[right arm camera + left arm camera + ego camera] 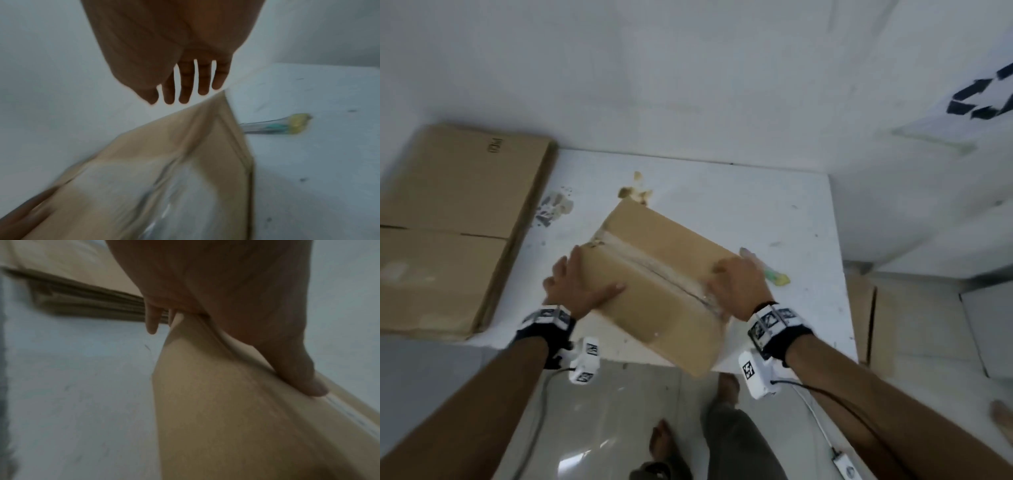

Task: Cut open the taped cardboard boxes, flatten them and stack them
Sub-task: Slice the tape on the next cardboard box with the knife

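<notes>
A brown cardboard box (654, 274) with a clear tape seam (664, 270) along its top lies askew on the white table (774, 205), its near corner past the front edge. My left hand (577, 281) holds the box's left end, thumb (298, 369) flat on top and fingers down the side. My right hand (739, 284) is over the box's right end by the seam; its straight, spread fingers (185, 84) reach past the box (144, 178) edge. A clear cutter (777, 275) with green and yellow parts lies on the table just right of the box.
A stack of flattened cardboard (448, 222) covers the table's left part, close to my left hand. White walls close the back and right. More cardboard (866, 318) leans on the floor at the right. A cable and small device (844, 466) lie below.
</notes>
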